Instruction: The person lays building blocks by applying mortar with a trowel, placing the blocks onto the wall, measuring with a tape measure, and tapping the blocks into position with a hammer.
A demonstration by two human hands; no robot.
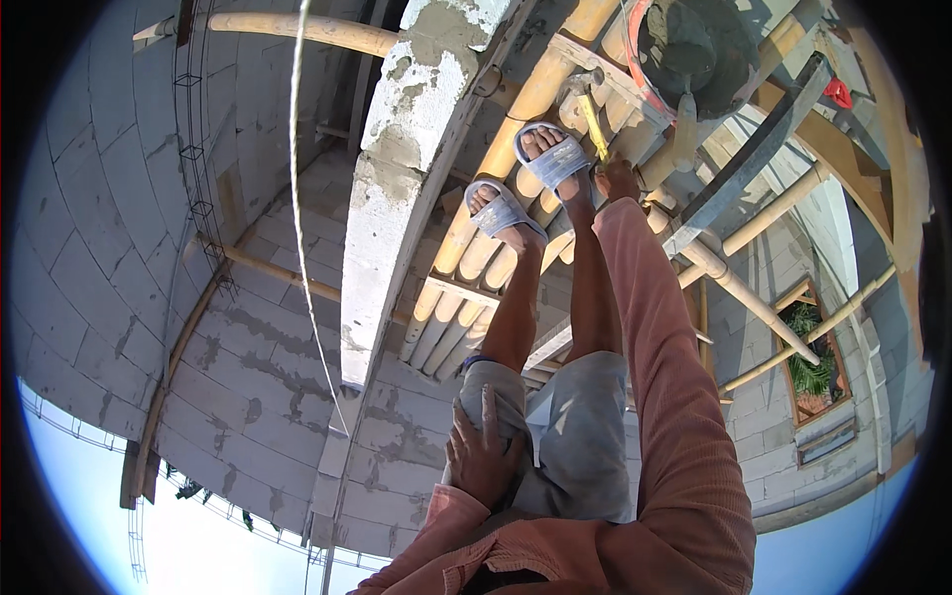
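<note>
My right hand (617, 179) is closed around the lower end of a hammer's yellow handle (595, 127). The hammer's grey head lies just beyond my right foot, over the bamboo poles (551, 77). On my left knee, over the grey shorts (585, 416), my left hand (483, 451) lies with its fingers spread and nothing in it. Close to the hammer stands an orange-rimmed bucket (636, 58) with wet grey mortar inside. A trowel (685, 124) leans in it, its blade in the mortar and its handle over the rim.
I stand in slippers on a bamboo platform high between block walls (248, 372). A mortar-smeared block wall top (382, 198) runs along the left, with a white string (297, 178) hanging beside it. A long grey bar (744, 157) and crossing poles (754, 296) lie at the right.
</note>
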